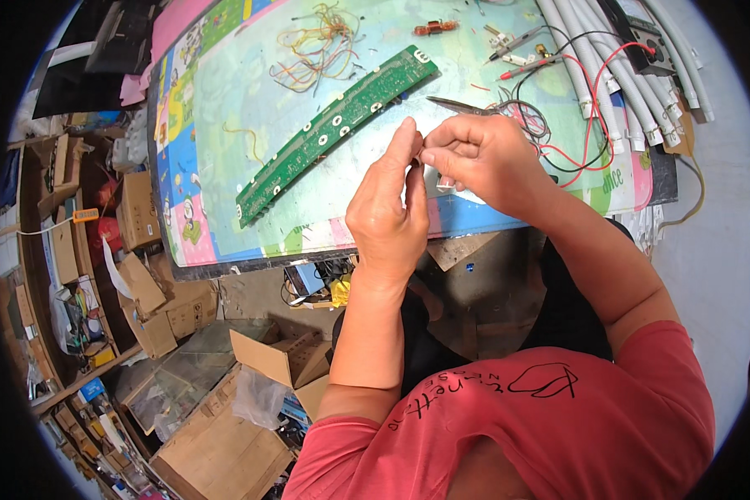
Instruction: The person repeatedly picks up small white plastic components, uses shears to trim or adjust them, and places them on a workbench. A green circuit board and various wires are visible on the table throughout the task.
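My left hand (389, 208) is raised over the table's near edge, its thumb and fingers closed on a small brownish piece (418, 148) too little of which shows to name. My right hand (483, 158) meets it from the right, thumb and forefinger pinched at the same spot. A small whitish part (446, 182) shows just below the right fingers. Scissors or pliers with dark pointed jaws (457, 106) lie behind the right hand, their handles partly hidden. Left of my hands a long green circuit board (333, 133) lies slantwise on the table.
A tangle of thin coloured wires (321, 46) and a copper coil (435, 28) lie at the back. Red and black meter probes (529, 67) trail from a black meter (642, 37) among white tubes (583, 58) at right. Cardboard boxes (225, 425) crowd the floor at left.
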